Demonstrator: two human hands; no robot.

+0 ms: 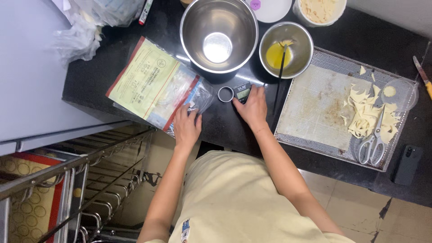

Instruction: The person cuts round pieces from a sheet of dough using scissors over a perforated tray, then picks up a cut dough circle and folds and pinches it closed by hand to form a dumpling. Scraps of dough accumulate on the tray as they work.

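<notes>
Scale: a small black kitchen scale (243, 92) with a lit display sits on the black counter (216, 123), under the near rim of the big steel bowl (219, 35).
Right hand: the right hand (253, 108) lies flat against the scale's near side, fingers loose, nothing grasped.
Left hand: the left hand (186, 127) presses its spread fingers on the near corner of the plastic bag (157, 85), not clenched around it.
Bag: clear, flat, lying slantwise left of the scale, with a pale yellow rectangular label edged in red.
Ring: a small metal ring-shaped cup (225, 94) sits just left of the scale.
Small bowl: steel bowl (286, 49) with yellow liquid and a dark brush, right of the big bowl.
Tray: perforated metal tray (310, 108) to the right, holding pale dough strips (366, 112) and white-handled scissors (372, 143).
Surroundings: a dark phone (407, 164) at the counter's right end, a wire rack (85, 180) lower left, tiled floor below.
</notes>
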